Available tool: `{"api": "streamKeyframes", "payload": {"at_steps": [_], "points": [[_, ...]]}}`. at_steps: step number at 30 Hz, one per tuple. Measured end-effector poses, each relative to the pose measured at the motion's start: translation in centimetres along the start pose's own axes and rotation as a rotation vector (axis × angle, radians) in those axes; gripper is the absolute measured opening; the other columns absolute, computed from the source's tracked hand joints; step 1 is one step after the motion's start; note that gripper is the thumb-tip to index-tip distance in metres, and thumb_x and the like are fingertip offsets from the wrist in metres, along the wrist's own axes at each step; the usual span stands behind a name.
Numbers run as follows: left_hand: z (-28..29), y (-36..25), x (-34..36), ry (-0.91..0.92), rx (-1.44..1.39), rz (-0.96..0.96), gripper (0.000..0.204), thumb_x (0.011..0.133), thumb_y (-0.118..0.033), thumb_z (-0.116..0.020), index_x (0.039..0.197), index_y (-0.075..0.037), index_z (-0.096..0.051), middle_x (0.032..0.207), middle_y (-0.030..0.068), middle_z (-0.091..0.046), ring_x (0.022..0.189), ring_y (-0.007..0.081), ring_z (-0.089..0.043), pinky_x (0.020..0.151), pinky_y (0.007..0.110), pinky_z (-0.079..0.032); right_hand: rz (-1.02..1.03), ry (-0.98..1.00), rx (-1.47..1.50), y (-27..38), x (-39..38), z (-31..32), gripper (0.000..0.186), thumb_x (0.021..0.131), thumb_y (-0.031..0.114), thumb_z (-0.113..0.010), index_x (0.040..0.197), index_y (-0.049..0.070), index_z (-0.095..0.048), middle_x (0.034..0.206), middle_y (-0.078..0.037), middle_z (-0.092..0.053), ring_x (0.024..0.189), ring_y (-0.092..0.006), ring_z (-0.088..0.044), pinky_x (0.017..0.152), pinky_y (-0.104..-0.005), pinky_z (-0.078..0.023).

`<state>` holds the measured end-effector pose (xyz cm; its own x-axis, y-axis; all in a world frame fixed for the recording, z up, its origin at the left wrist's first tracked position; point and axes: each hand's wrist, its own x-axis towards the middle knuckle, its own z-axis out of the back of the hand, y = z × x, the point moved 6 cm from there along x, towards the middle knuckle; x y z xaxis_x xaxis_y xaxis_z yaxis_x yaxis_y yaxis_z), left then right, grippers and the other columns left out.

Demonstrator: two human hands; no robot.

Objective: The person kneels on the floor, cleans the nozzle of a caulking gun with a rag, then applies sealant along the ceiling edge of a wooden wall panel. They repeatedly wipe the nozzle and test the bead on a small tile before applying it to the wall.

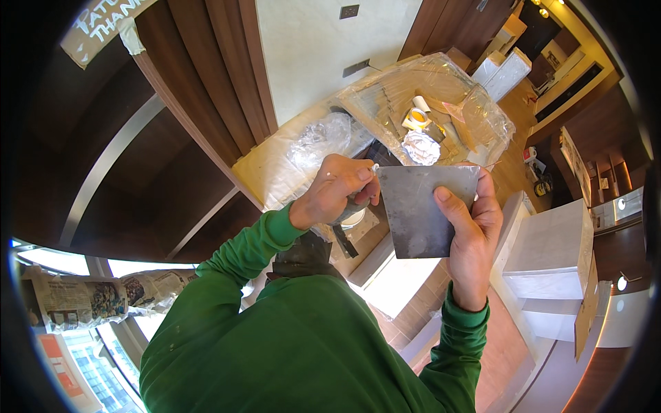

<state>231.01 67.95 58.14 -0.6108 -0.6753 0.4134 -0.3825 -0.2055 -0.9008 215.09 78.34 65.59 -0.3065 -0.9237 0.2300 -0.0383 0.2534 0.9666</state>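
My right hand [475, 220] grips a thin, dark grey flat plate [416, 213] by its right edge, thumb pressed on the smudged face and fingers behind it. Close to the plate's upper left corner is my left hand [341, 186], its fingers curled and closed. A small white dab [375, 167] shows at its fingertips, by that corner. Part of a dark grey rounded shape [350, 212] shows beneath the left fingers; what they hold is mostly hidden.
Beyond my hands stands a plastic-covered surface [372, 103] with a white crumpled cloth [421, 147] and an open tub of orange stuff [416, 118]. Clear plastic sheeting [320, 141] lies left of it. White box-shaped units [551, 248] stand at right, dark wood panels [124, 158] at left.
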Motion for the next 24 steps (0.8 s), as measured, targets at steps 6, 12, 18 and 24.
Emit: {"api": "streamKeyframes", "payload": {"at_steps": [6, 12, 18, 24], "points": [[-0.4, -0.1, -0.2, 0.048, 0.078, -0.017, 0.045, 0.098, -0.030, -0.047, 0.071, 0.003, -0.062, 0.063, 0.0085, -0.058, 0.056, 0.0127, -0.049, 0.052, 0.028, -0.037, -0.039, -0.009, -0.154, 2.4, 0.0, -0.1, 0.031, 0.090, -0.002, -0.066, 0.120, -0.002, -0.057, 0.097, -0.003, -0.066, 0.088, -0.0078, -0.060, 0.079, -0.0233, -0.048], [-1.2, 0.1, 0.0, 0.125, 0.086, -0.052, 0.045, 0.099, -0.029, -0.046, 0.073, 0.002, -0.063, 0.062, 0.0085, -0.057, 0.056, 0.0136, -0.049, 0.052, 0.029, -0.037, 0.090, 0.264, -0.583, 7.0, 3.7, -1.9, 0.036, 0.086, -0.001, -0.067, 0.121, -0.007, -0.058, 0.089, -0.003, -0.062, 0.082, -0.0091, -0.056, 0.073, -0.0249, -0.045], [-0.6, 0.8, 0.1, 0.139, 0.006, 0.009, 0.046, 0.099, -0.029, -0.044, 0.069, 0.003, -0.057, 0.061, 0.0134, -0.055, 0.062, 0.0249, -0.058, 0.057, 0.034, -0.044, 0.539, 0.667, -1.020, 10.1, 4.9, -5.4, 0.045, 0.087, 0.001, -0.072, 0.128, -0.007, -0.056, 0.107, -0.011, -0.071, 0.092, -0.0196, -0.067, 0.085, -0.0288, -0.049], [2.5, 0.2, 0.7, 0.017, -0.092, -0.077, 0.050, 0.101, -0.030, -0.042, 0.070, 0.004, -0.062, 0.072, 0.0162, -0.066, 0.058, 0.0141, -0.049, 0.055, 0.029, -0.040, 0.390, 0.053, -0.260, 5.7, 10.5, 6.0, 0.037, 0.091, 0.006, -0.068, 0.124, -0.008, -0.060, 0.104, -0.014, -0.071, 0.091, -0.0204, -0.069, 0.086, -0.0276, -0.056]]}}
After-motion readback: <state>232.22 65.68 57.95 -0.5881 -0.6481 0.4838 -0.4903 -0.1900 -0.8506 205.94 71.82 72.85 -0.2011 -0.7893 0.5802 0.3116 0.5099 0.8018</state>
